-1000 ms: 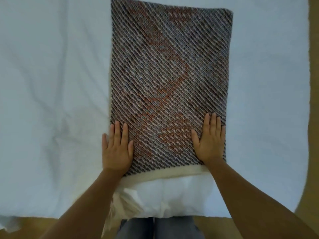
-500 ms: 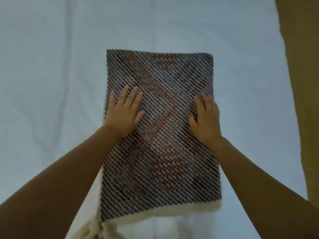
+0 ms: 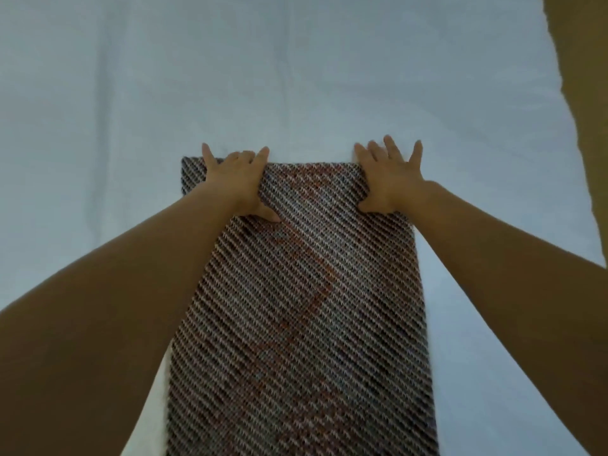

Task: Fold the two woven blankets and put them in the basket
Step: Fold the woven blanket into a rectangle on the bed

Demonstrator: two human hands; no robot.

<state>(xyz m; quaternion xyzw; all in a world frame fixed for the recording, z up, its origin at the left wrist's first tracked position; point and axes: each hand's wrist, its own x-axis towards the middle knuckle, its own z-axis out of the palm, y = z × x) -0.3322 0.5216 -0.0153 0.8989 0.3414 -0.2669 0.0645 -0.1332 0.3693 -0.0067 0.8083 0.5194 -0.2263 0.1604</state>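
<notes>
A woven blanket with dark diagonal stripes and an orange-red pattern lies flat as a long folded strip on the white sheet. It runs from the bottom of the view up to the middle. My left hand rests flat on its far left corner, fingers spread past the far edge. My right hand lies flat on the far right corner the same way. Neither hand grips the cloth. No second blanket and no basket are in view.
The white sheet covers the whole surface around the blanket. A brown floor strip shows along the right edge, where the sheet ends.
Both hands slid along the blanket away from me, from its near end through the middle to its far edge. The view followed them forward.
</notes>
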